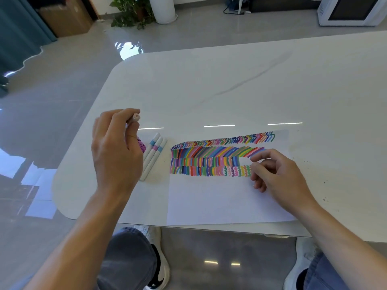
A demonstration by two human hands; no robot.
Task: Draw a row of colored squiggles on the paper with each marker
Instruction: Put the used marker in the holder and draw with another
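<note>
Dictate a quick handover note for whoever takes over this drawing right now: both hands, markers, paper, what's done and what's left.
Left hand grips a marker above the table.
Right hand rests on the paper, holding nothing.
Beside the paper's left edge lie three markers.
Done: four colored rows drawn; the bottom squiggle row stops at the right hand.
Left: extend it with the remaining markers.

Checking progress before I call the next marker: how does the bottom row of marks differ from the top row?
Shape: the top row is hooked chevrons, while the bottom row goes from plain strokes to wavy squiggles.
Length: the top row runs almost to the right edge of the paper. The bottom row shows only as far as the right hand.
Both are many-coloured and start near the paper's left edge.
</note>
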